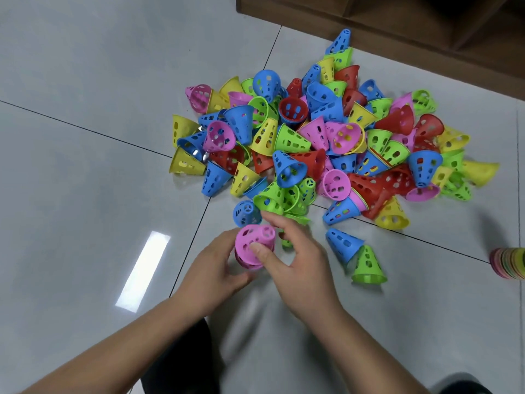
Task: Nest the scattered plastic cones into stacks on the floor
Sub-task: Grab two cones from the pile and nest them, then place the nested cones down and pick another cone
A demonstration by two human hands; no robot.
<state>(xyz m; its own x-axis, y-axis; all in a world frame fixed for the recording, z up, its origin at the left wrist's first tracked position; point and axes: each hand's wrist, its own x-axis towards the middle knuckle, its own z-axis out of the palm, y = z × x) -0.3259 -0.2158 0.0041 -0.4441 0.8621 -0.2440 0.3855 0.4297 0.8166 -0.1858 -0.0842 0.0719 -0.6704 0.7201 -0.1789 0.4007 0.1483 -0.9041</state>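
A big heap of perforated plastic cones (318,132) in blue, green, yellow, pink and red lies on the grey tiled floor. Just in front of the heap I hold a pink cone (254,241), nested over another pink one. My left hand (216,268) grips it from the left and below. My right hand (295,260) pinches it with the thumb on its side, fingers reaching over towards a green cone (270,200) at the heap's near edge. A blue cone (246,213) stands just beyond the pink one.
A blue cone (343,244) and a green cone (368,265) lie apart to the right of my hands. A multicoloured nested stack (508,263) lies at the right edge. Brown wooden furniture (397,27) runs along the far side. My dark-clothed knees show at the bottom.
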